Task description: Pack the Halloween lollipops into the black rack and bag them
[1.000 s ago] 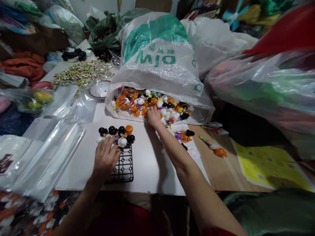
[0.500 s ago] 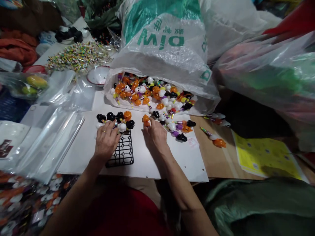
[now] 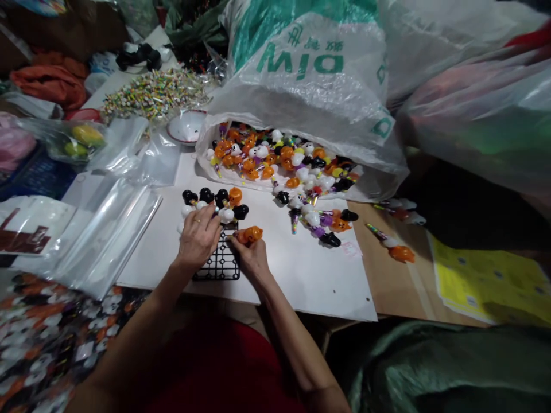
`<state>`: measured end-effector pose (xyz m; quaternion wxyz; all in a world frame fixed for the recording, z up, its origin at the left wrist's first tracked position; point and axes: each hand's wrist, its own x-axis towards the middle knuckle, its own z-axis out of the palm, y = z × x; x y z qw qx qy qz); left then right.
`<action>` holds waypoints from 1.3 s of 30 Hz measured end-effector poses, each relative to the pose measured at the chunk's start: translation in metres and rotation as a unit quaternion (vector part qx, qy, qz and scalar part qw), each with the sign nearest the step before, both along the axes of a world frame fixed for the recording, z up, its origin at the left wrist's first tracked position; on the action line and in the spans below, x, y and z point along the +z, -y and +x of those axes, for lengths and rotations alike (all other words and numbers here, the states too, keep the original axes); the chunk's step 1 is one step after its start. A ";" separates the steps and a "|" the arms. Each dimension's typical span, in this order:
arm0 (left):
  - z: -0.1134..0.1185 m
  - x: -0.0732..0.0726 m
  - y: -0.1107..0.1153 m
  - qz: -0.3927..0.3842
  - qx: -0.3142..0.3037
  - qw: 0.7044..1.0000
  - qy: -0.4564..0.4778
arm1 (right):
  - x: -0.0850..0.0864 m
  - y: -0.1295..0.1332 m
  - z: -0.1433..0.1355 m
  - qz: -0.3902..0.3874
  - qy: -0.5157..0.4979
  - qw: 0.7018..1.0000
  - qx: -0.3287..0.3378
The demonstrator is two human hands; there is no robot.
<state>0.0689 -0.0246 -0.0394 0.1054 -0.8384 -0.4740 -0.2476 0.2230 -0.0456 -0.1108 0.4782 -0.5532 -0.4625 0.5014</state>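
A black grid rack (image 3: 226, 258) lies on the white board, with several small novelty toys standing in its far part. Their tops are black, white and orange; a black-topped toy (image 3: 240, 212) stands at the rack's right side. My left hand (image 3: 198, 238) rests over the rack's left side, its fingers pressed together against the toys; what the fingertips grip is hidden. In my right hand (image 3: 253, 258) is an orange pumpkin-topped toy (image 3: 249, 234), pinched between thumb and fingers and tilted over the rack's right edge. Its tube points left.
A large white and green sack (image 3: 301, 109) spills more toys (image 3: 258, 155) onto the board. Clear plastic sleeves (image 3: 103, 235) lie at left, near a white bowl (image 3: 187, 127) and a heap of candy-coloured tubes (image 3: 155, 94). Yellow printed sheets (image 3: 486, 281) lie at right.
My right hand has moved from the loose toys to the rack, bringing the orange pumpkin-topped toy with it. My left hand stays over the rack. The whole view has shifted slightly.
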 end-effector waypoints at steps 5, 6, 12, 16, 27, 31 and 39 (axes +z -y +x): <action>0.002 -0.003 -0.001 0.028 0.000 1.000 0.003 | 0.001 -0.012 -0.011 0.017 0.166 0.984 0.063; 0.002 -0.003 -0.001 0.031 -0.001 1.000 0.001 | 0.005 -0.013 -0.012 0.016 0.231 0.969 0.090; -0.004 0.010 0.002 0.043 -0.002 0.998 0.040 | 0.033 -0.020 -0.031 0.003 0.467 0.862 0.195; 0.004 0.024 -0.004 -0.025 -0.033 0.999 -0.031 | 0.029 -0.019 -0.031 0.022 0.437 0.878 0.195; 0.005 0.021 -0.020 -0.093 0.002 0.991 -0.093 | 0.068 -0.137 0.105 0.030 0.552 0.833 0.013; 0.004 0.027 -0.025 -0.102 0.026 0.991 -0.077 | 0.074 -0.171 0.090 -0.050 0.555 0.830 0.020; -0.003 0.034 -0.038 -0.147 0.040 0.988 -0.038 | 0.040 -0.052 0.039 0.135 0.102 0.985 0.038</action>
